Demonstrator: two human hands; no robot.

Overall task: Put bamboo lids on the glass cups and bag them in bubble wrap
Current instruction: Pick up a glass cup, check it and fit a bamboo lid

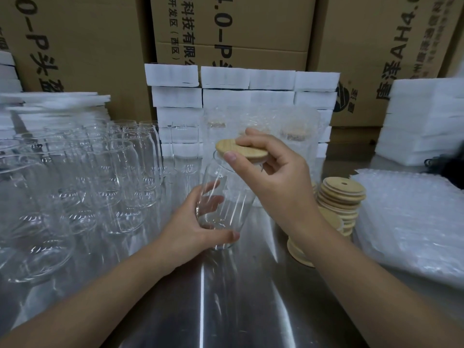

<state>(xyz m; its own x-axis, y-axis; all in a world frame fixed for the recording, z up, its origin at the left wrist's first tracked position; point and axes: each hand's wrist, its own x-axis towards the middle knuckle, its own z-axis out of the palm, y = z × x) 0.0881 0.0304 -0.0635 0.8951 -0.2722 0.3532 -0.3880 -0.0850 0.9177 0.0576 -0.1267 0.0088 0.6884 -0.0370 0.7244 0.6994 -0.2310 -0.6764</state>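
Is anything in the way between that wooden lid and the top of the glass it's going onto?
Nothing visible. The right hand holds the bamboo lid tilted at the mouth of the glass cup, which the left hand grips near its base. Only the right thumb, on the lid's near edge, sits close to the rim.

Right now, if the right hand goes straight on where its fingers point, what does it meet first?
Likely the rim of the glass cup held by the left hand; the bamboo lid in the right hand nearly touches it. Depth unclear.
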